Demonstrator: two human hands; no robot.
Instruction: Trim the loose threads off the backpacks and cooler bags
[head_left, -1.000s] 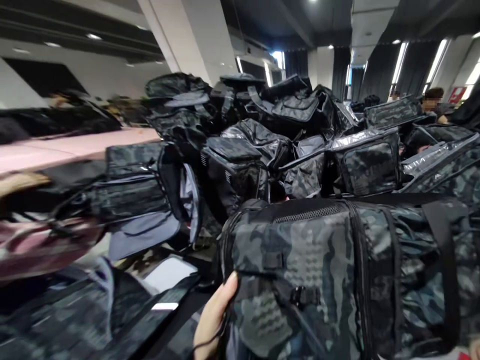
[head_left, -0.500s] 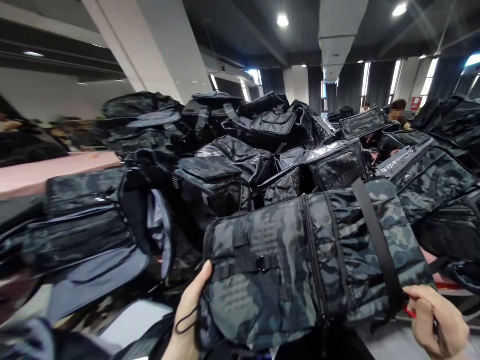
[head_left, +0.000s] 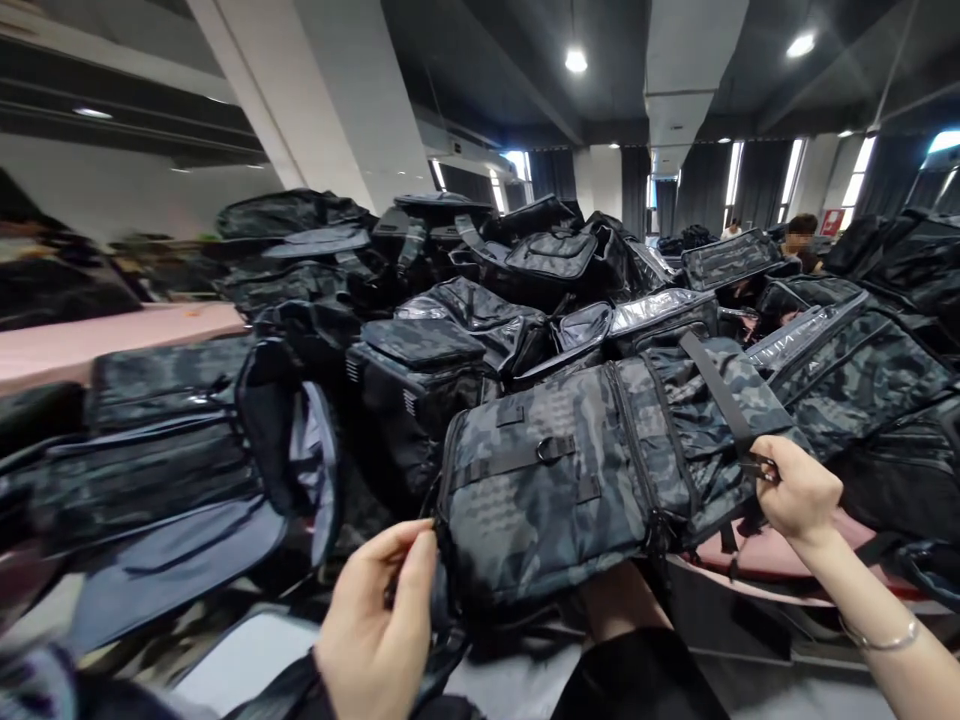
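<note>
A dark camouflage backpack [head_left: 547, 500] lies tilted in front of me, its buckle and webbing facing up. My left hand [head_left: 382, 610] is pinched closed at the backpack's left edge. What sits between its thumb and finger is too small to make out. At the far right end, my right hand [head_left: 799, 485], with a silver bangle on the wrist, grips the lower end of a black strap [head_left: 716, 385]. A small dark piece shows at its fingertips. Below the backpack, bare skin [head_left: 622, 600] meets black cloth [head_left: 637, 675]; arm or leg, I cannot tell.
Several camouflage bags [head_left: 540, 250] are heaped behind the backpack. Another open bag [head_left: 157, 460] lies at the left, its grey flap hanging out. A pink surface [head_left: 112, 335] runs behind it. Pink material [head_left: 772, 555] lies below my right hand. A person [head_left: 801, 240] is far back.
My right hand has moved up and left, raising the strap end. The left hand has shifted from the backpack's side into a pinch. The backpack has moved slightly away from me, uncovering pink material.
</note>
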